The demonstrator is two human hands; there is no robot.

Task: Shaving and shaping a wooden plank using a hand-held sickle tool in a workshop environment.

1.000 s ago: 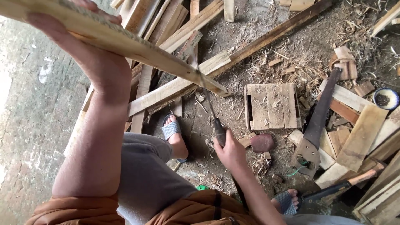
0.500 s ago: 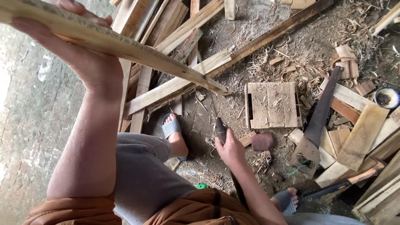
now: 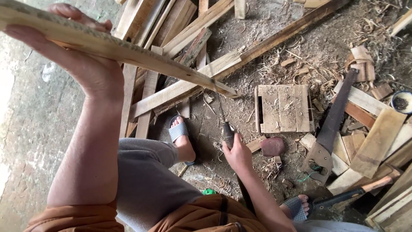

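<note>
My left hand point(image 3: 81, 60) is raised at the upper left and grips a long thin wooden strip point(image 3: 141, 60) that slants down to the right, its tip near the middle of the view. My right hand point(image 3: 237, 154) is low in the centre, closed around the dark handle of a slim tool point(image 3: 226, 129) whose thin metal shaft points up toward the strip's far end. Below are my knee in grey trousers and a foot in a grey sandal point(image 3: 180, 135).
A small square slatted wooden panel point(image 3: 283, 107) lies on the dirt floor right of the tool. A hand saw point(image 3: 332, 124) rests among offcuts at the right. A hammer point(image 3: 356, 191) lies at lower right. Long planks point(image 3: 171, 38) are piled at the top.
My left arm with the strip has shifted a little, the strip's tip dropping slightly. My right hand with the tool has barely moved.
</note>
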